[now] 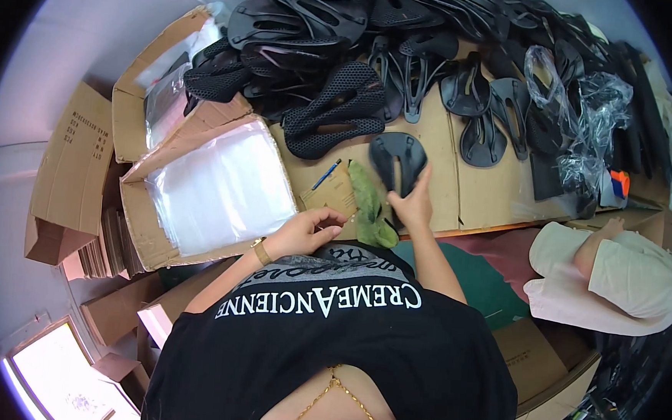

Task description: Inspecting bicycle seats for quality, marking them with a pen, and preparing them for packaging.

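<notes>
A smooth black bicycle saddle (390, 150) with a long centre slot stands tilted over the cardboard-covered table (439, 182). My right hand (416, 203) grips its right edge and lower part, the thumb on the near side. Just left of it lies a crumpled green cloth (364, 200). My left hand (311, 232) hovers by the near table edge, left of the cloth, its fingers loosely bent and apart with nothing visible in them. Beyond that hand a blue pen (327, 174) rests on a small piece of cardboard (331, 196).
Black saddles (301, 31) are heaped along the far side, some with honeycomb padding. To the left, an open carton (132, 205) holds clear plastic bags (218, 187). Crumpled clear film (600, 111) lies at right. Another person's arm (599, 245) and pale clothing show at far right.
</notes>
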The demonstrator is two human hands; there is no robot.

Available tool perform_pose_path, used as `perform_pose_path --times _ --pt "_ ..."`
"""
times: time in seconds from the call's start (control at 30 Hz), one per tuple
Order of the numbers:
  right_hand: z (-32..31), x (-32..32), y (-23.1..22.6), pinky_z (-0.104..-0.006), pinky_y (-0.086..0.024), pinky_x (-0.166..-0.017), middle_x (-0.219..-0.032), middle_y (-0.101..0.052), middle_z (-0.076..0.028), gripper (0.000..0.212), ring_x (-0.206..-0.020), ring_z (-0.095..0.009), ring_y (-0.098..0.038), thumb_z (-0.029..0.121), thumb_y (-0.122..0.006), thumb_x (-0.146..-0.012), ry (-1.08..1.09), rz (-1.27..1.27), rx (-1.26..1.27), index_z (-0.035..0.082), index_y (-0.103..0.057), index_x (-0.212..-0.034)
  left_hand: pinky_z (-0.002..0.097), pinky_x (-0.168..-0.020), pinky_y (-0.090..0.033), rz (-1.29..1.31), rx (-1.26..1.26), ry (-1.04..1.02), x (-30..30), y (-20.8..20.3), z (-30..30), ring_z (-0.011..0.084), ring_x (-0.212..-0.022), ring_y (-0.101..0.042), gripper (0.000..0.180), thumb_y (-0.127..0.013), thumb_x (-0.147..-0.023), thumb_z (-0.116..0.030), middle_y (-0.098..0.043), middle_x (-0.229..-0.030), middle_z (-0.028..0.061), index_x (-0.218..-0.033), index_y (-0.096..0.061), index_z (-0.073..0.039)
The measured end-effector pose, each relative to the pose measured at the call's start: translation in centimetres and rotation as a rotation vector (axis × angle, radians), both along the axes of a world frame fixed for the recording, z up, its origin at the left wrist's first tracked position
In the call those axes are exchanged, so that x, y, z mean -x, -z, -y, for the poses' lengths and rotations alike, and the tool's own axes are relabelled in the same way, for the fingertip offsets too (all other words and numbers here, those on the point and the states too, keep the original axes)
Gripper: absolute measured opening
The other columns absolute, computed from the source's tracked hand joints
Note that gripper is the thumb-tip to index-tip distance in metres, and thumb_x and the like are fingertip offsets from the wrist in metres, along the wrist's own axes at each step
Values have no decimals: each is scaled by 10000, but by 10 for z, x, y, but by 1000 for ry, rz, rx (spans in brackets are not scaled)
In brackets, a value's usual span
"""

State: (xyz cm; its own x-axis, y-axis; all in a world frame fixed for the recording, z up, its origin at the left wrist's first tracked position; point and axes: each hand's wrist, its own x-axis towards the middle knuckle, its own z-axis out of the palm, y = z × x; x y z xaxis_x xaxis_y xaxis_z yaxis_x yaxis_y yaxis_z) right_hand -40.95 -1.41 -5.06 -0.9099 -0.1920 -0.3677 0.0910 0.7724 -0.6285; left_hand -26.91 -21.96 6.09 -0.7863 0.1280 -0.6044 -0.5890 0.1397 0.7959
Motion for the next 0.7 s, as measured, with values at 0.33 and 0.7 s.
perform_pose_path --times 0.33,0.7 --pt "18 -22 -57 -269 -463 -511 -980 -584 -168 568 -588 -173 -549 338 -312 -841 212 721 1265 52 -417 -1320 282 -866 -458 -219 -37 -318 -17 -3 70 134 -981 -556 425 -572 -900 -183 -587 -1099 91 -1278 -447 -33" --pt "84 -65 -105 -338 -531 -566 -1109 -542 -211 531 -688 -240 -606 454 -260 -973 124 1143 1117 119 -272 -1384 293 -948 -417 -562 -504 -618 -6 -17 102 153 -1088 -522 523 -571 -839 36 -540 -1177 90 -1306 -350 -39"
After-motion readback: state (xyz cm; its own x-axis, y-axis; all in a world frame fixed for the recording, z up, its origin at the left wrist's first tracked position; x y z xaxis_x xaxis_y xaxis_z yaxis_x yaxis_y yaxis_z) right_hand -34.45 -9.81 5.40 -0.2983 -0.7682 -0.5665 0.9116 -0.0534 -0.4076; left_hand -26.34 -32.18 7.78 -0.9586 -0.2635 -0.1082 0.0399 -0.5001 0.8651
